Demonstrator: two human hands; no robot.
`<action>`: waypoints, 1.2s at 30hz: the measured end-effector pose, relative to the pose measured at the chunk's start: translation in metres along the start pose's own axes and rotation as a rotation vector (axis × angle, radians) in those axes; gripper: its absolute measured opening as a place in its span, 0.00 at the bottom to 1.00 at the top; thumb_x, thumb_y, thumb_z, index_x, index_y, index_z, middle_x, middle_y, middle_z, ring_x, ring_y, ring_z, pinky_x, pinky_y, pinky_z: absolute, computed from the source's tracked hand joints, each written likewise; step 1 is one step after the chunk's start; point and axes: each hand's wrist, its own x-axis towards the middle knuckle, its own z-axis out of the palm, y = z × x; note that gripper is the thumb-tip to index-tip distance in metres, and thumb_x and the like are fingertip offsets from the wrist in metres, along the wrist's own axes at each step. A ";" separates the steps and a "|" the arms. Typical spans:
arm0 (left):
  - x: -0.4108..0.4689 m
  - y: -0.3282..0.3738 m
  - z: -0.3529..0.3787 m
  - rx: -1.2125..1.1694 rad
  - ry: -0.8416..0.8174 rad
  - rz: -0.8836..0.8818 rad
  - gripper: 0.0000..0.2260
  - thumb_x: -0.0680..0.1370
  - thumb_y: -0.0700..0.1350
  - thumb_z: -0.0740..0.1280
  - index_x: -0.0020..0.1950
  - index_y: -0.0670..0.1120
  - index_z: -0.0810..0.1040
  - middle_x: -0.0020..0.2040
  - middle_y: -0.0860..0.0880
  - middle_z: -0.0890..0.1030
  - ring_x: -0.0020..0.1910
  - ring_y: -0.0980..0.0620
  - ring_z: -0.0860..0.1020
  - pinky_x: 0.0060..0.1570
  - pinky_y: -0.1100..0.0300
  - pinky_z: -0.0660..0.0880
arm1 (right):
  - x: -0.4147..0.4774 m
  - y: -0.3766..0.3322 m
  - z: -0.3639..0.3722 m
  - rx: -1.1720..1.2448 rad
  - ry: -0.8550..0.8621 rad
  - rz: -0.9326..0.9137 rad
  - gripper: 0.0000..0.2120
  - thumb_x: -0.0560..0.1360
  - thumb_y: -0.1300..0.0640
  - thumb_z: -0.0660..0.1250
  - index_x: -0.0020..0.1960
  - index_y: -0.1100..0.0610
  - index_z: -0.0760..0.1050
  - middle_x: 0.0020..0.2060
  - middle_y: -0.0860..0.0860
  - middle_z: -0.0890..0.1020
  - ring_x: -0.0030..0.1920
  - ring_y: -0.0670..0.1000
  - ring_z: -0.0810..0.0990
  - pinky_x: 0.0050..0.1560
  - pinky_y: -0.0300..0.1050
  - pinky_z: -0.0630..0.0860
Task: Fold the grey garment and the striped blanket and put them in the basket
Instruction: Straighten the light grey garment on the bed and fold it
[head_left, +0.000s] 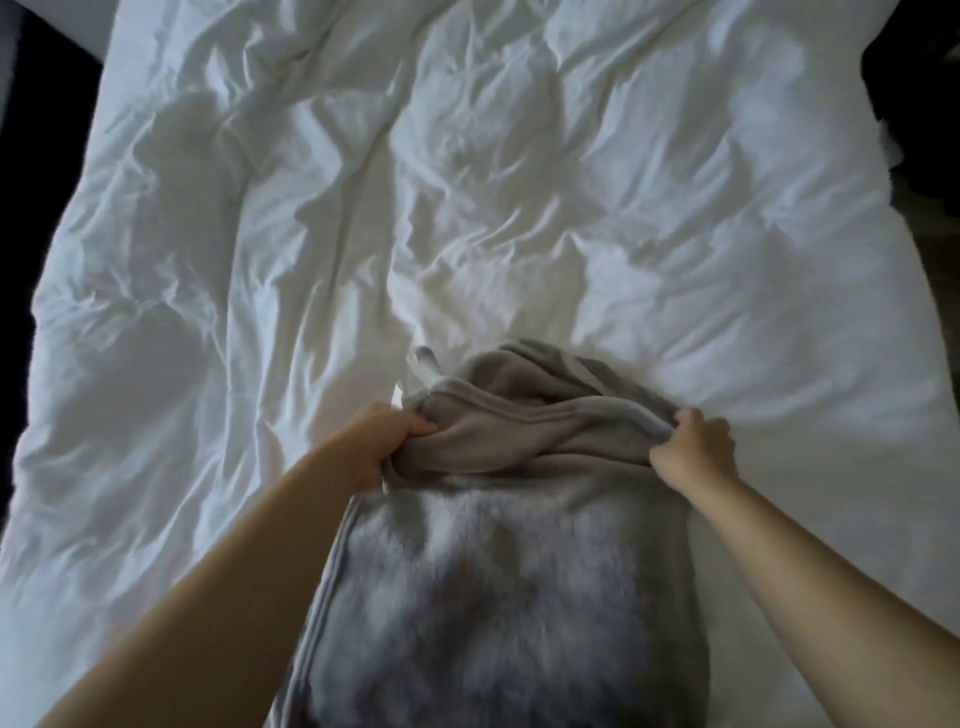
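Note:
A grey fleece garment (498, 571) lies on the bed in front of me, stretching from the bottom edge of the view up to the middle. Its far end is bunched into folds. My left hand (374, 447) grips the left side of that bunched end. My right hand (693, 447) grips the right side, fingers curled round the fabric. A pale loop or tag (426, 364) sticks out beyond the far left corner. No striped blanket or basket shows in the view.
A crumpled white duvet (363, 208) covers the whole bed. Dark floor runs along the bed's left edge (10, 260). Something dark sits past the top right corner (919, 78).

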 end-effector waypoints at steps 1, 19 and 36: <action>-0.013 -0.003 0.003 0.008 -0.004 0.089 0.09 0.70 0.31 0.70 0.49 0.34 0.80 0.45 0.34 0.82 0.43 0.39 0.83 0.42 0.40 0.80 | -0.016 -0.012 -0.002 0.054 0.025 -0.150 0.24 0.69 0.60 0.69 0.65 0.58 0.72 0.62 0.60 0.74 0.61 0.62 0.75 0.58 0.50 0.74; -0.216 -0.020 -0.002 -0.470 -0.595 0.238 0.36 0.72 0.68 0.59 0.51 0.35 0.83 0.47 0.36 0.82 0.47 0.41 0.82 0.49 0.51 0.79 | -0.268 -0.063 -0.059 0.801 -0.031 -1.053 0.16 0.72 0.65 0.70 0.47 0.43 0.79 0.43 0.37 0.83 0.47 0.36 0.80 0.49 0.26 0.72; -0.299 -0.002 -0.017 0.232 -0.193 0.752 0.27 0.69 0.66 0.70 0.49 0.42 0.83 0.47 0.38 0.83 0.47 0.47 0.82 0.55 0.47 0.77 | -0.341 -0.064 -0.088 0.801 0.020 -1.187 0.18 0.74 0.70 0.65 0.49 0.46 0.74 0.41 0.42 0.84 0.45 0.36 0.82 0.44 0.26 0.73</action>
